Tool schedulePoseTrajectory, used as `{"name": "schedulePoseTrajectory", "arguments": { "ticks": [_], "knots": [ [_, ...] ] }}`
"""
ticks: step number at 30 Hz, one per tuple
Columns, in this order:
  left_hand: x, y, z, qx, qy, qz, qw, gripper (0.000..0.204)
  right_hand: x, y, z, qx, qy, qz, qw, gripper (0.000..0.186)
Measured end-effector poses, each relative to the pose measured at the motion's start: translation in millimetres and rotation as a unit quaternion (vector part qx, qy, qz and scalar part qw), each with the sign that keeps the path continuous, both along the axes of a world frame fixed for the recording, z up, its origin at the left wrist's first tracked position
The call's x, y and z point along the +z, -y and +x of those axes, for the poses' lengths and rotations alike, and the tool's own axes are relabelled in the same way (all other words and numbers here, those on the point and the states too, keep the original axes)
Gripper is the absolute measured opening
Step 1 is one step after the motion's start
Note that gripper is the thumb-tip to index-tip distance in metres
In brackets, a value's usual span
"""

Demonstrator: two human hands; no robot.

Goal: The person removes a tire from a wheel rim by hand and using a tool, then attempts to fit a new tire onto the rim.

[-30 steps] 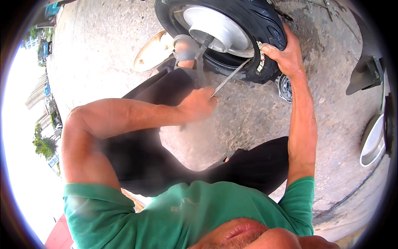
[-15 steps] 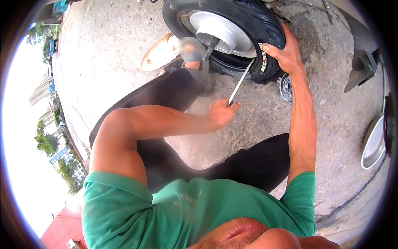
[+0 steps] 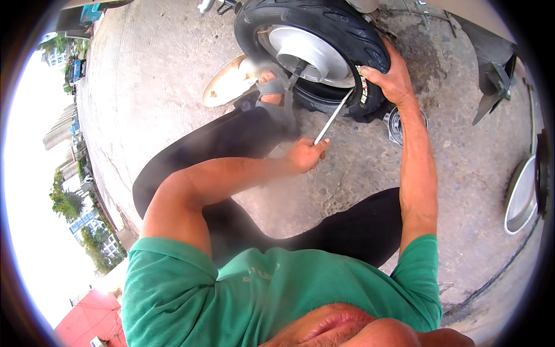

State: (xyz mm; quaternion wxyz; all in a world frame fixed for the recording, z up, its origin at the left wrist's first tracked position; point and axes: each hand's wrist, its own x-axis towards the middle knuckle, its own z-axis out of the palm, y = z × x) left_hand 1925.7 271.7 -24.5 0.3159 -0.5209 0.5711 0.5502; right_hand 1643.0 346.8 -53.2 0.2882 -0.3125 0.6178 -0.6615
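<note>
A black tyre (image 3: 370,52) on a silver metal hub (image 3: 312,46) stands tilted on the concrete ahead of me, its axle (image 3: 298,70) pointing my way. My left hand (image 3: 306,155) is closed round the near end of a thin metal tyre lever (image 3: 334,117). The lever's far tip meets the gap between the rim and the tyre's near right edge. On the tyre's right side, my right hand (image 3: 396,78) grips the rubber. Its thumb lies on the sidewall, by a pale printed strip, and its fingers curl behind the tread, mostly hidden.
My sandalled foot (image 3: 270,88) is against the wheel's left side, beside a pale oval dish-like piece (image 3: 222,84). Just right of the tyre lies a round metal part (image 3: 398,124). Farther right are a bent dark metal panel (image 3: 496,87) and a silver round pan (image 3: 521,195).
The view has shifted slightly. My left hand and the lever's near end have moved a little left relative to the wheel. The lever's tip stays at the rim, and my right hand keeps its grip.
</note>
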Motion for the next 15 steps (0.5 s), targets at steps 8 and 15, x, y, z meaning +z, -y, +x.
{"name": "schedulePoseTrajectory", "arguments": {
  "ticks": [8,15],
  "knots": [
    [36.8,-16.1,-30.3,0.096,0.087,0.059,0.99,0.055,-1.0,-3.9,-3.5,0.013,0.003,0.013,1.0,0.083],
    [-21.8,-60.1,-3.7,0.139,-0.031,-0.015,0.99,0.054,2.9,-0.4,4.1,-0.012,-0.009,0.025,1.0,0.079]
  ]
}}
